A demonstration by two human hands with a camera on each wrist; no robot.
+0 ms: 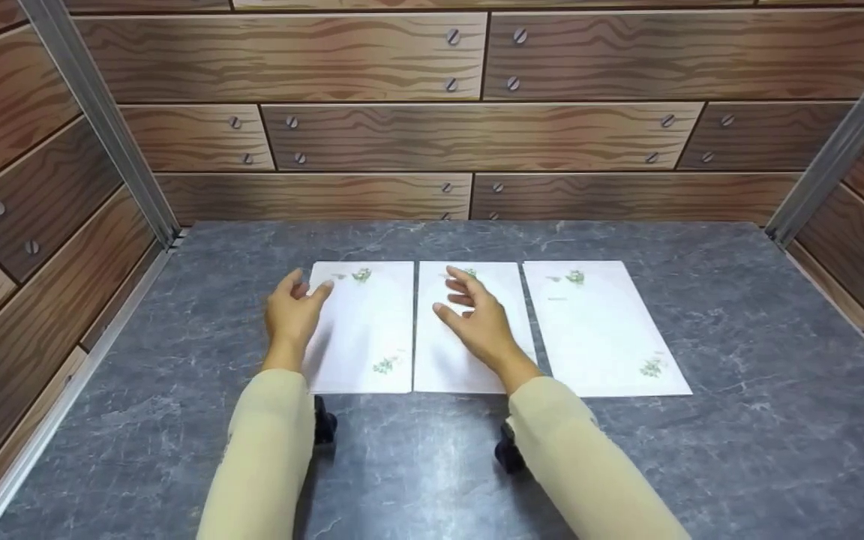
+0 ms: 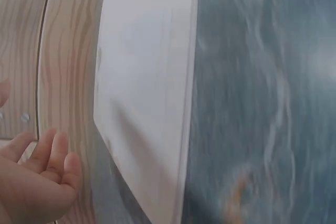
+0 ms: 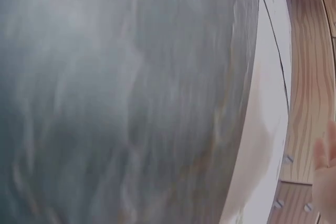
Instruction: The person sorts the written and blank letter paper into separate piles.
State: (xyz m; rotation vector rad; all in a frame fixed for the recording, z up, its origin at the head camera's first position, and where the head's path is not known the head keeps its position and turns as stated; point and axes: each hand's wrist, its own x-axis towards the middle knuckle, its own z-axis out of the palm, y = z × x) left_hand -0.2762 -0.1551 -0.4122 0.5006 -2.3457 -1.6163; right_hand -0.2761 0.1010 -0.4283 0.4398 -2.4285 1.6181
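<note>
Three white sheets with small green plant prints lie side by side on a dark grey marbled table. My left hand (image 1: 293, 315) hovers over the outer edge of the left sheet (image 1: 364, 322), fingers loosely bent and nothing in them. Above the middle sheet (image 1: 439, 352) is my right hand (image 1: 481, 322), its thumb apart from its relaxed fingers, also holding nothing. The right sheet (image 1: 597, 330) lies beyond the right hand with no hand over it. In the left wrist view the left hand's fingers (image 2: 55, 156) curve loosely, away from the paper.
The marbled table (image 1: 417, 465) extends around the sheets. Wood-print panels (image 1: 372, 135) stand behind and at both sides, joined by grey metal posts (image 1: 102, 112) at the corners. Dark devices (image 1: 323, 420) show under both sleeved forearms.
</note>
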